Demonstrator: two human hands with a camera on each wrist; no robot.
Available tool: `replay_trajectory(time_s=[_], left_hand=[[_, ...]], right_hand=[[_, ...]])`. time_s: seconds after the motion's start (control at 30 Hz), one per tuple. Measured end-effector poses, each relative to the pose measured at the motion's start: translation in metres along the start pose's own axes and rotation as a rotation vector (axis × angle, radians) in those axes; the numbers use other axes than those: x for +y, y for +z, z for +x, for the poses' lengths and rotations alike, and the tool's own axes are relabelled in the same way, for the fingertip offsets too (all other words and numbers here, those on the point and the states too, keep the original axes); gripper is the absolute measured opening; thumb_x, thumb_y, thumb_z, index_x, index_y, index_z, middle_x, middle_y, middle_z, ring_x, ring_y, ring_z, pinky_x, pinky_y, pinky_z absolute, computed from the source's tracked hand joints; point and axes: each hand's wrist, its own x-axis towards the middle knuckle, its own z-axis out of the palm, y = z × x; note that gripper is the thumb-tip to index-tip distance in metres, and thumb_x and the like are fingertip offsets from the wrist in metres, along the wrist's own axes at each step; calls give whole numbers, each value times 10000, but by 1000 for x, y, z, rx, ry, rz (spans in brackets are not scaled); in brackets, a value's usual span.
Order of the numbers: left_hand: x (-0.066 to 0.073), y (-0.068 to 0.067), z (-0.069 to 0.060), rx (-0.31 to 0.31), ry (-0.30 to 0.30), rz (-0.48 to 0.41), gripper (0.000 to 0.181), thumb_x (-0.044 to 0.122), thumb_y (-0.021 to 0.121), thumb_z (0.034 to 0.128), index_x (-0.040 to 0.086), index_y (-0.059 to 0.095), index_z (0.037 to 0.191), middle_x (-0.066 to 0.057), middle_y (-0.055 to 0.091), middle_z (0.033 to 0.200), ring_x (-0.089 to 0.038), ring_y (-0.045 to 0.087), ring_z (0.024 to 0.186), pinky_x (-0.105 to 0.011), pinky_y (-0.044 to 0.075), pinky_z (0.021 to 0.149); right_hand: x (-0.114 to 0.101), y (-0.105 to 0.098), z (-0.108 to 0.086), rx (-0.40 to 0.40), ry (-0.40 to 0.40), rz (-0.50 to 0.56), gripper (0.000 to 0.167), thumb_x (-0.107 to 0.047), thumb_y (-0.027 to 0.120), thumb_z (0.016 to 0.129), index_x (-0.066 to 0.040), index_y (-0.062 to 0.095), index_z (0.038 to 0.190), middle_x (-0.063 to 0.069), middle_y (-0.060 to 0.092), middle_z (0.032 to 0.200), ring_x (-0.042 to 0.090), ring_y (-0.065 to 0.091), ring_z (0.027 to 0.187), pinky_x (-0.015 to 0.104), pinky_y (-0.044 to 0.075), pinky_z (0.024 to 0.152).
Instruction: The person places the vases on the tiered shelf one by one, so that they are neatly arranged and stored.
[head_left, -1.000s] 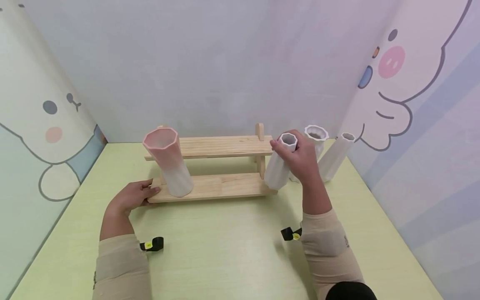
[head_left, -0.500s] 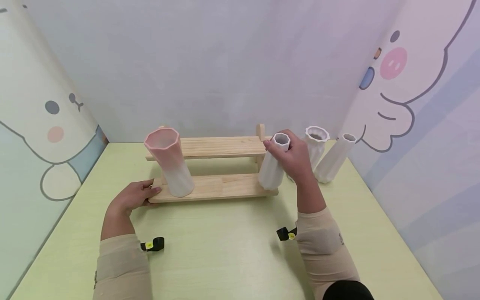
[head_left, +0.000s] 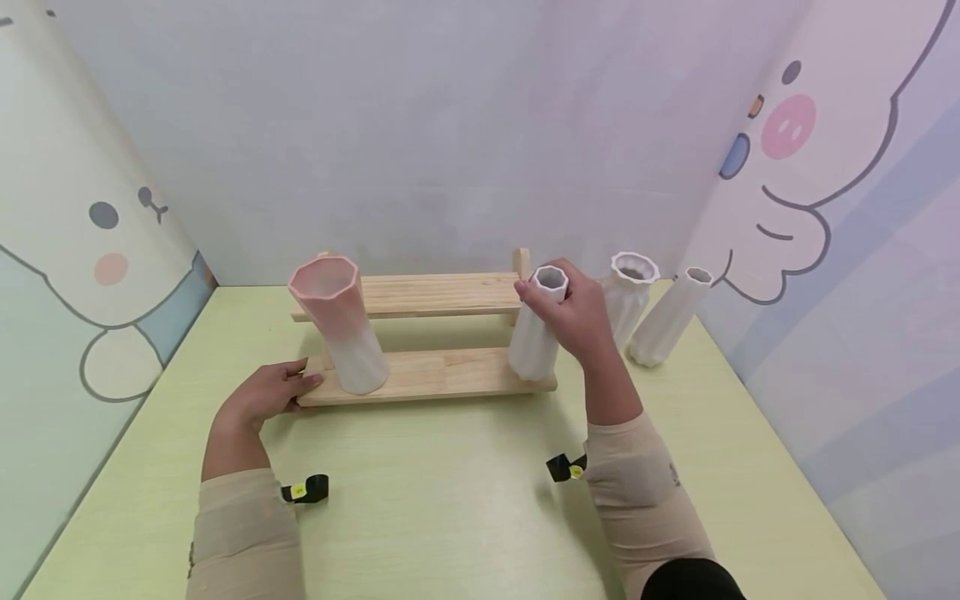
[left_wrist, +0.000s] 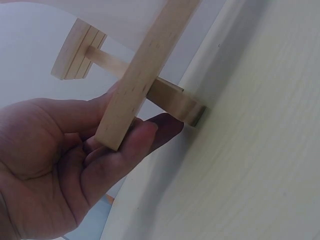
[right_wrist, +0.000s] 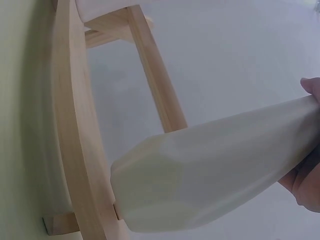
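A white ribbed vase [head_left: 534, 346] is held at the right end of the lower board of a two-tier wooden shelf [head_left: 442, 371], its base at the board; whether full weight has been let down on the wood cannot be told. Its neck, just below the rim, is gripped by the right hand [head_left: 581, 312], thumb and fingers curled round it. The board's left end is pinched by the left hand [head_left: 264, 392], thumb above and fingers beneath. For a sound placing, the base should be brought fully inside the board's near and right edges, levelled and felt to sit flat before the grip is loosened, with the shelf steadied meanwhile. A pink-and-white vase [head_left: 347, 333] is stood on the lower board's left part; two more white vases, one flared [head_left: 632, 292] and one slim [head_left: 670, 321], are seen to the right on the pale green table [head_left: 420, 517]. Yellow labels [head_left: 298, 491] are carried on the black wrist devices [head_left: 318, 488], their print too small to be read; no brand can be made out.
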Motion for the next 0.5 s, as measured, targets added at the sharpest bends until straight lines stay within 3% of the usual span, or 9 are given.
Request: replay_trajectory(time_s=[0.5], left_hand=[[1, 1, -2, 8, 20, 10, 847, 533, 531, 972, 33, 170, 1554, -261, 449, 1444, -194, 653, 1002, -637, 320, 1086]], right_hand=[[-7, 11, 2, -34, -4, 64, 328, -430, 751, 831, -131, 648, 917, 29, 643, 761, 187, 584, 682, 360, 499, 594]])
